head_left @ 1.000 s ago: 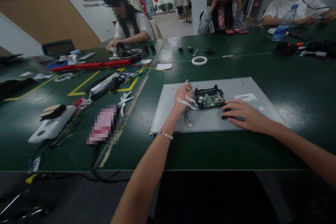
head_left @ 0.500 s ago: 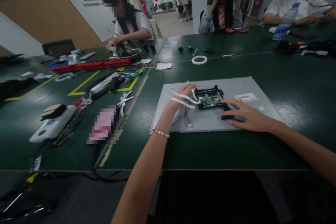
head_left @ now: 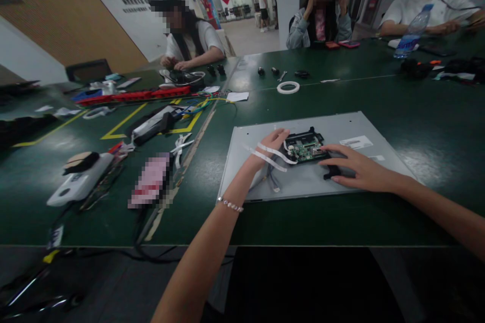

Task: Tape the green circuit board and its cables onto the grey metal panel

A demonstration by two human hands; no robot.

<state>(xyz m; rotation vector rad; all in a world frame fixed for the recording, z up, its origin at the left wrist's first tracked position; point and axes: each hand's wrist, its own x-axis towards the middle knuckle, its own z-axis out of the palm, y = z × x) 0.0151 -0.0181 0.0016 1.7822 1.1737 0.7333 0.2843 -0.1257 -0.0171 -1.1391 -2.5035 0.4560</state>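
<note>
A grey metal panel (head_left: 250, 154) lies flat on the green table. On it sits a black plastic bracket (head_left: 312, 133) carrying a green circuit board (head_left: 305, 150). My left hand (head_left: 272, 145) grips the bracket's left end, fingers stretched along it; its thumb is hidden. White ribbon cables (head_left: 278, 161) pass over that hand. At the bracket's right side, my right hand (head_left: 354, 165) has its fingertips on the edge, with thumb and fingers apart around a black projecting part (head_left: 331, 171). Thin grey wires (head_left: 273, 179) hang down beside the board.
A white tape roll (head_left: 288, 87), a small wrench (head_left: 282, 75) and several dark parts lie beyond the panel. To the left are a pixelated pink object (head_left: 151, 179), a white device (head_left: 79, 179) and cables. A water bottle (head_left: 413, 33) stands far right. Other people sit across the table.
The bracket with the circuit board has shifted slightly right and nearer on the panel, and both my hands have moved with it. The person across at left has drawn their hands back.
</note>
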